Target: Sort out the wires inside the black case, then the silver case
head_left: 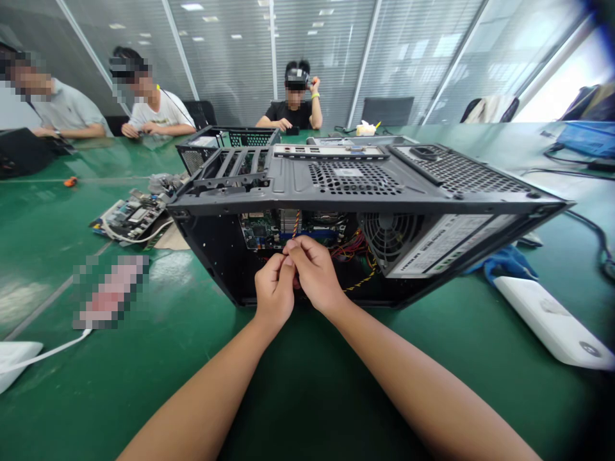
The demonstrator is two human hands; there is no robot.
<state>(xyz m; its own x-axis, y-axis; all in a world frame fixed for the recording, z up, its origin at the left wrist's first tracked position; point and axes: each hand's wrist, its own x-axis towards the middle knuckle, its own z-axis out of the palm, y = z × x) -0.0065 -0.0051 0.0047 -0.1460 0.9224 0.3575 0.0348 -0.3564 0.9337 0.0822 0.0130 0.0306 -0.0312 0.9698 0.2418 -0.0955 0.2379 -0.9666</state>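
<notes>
Motherboard (258,232) and power supply (432,253) (3 o'clock) are in, wiring (346,251) probably unfinished. Right hand (314,269) pinches a twisted cable (296,224) at 12; left hand (275,285) bunched alongside, can't tell its grip.

The left arm (206,390) and right arm (423,378) are stretched out in front. The left hand (275,285) is curled, and the right hand (314,272) is held just beside it, with fingers pinched.

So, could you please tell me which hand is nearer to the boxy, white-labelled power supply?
Right: the right hand is left of the power supply, not touching it; the left hand is farther left, beyond the right hand.
</notes>
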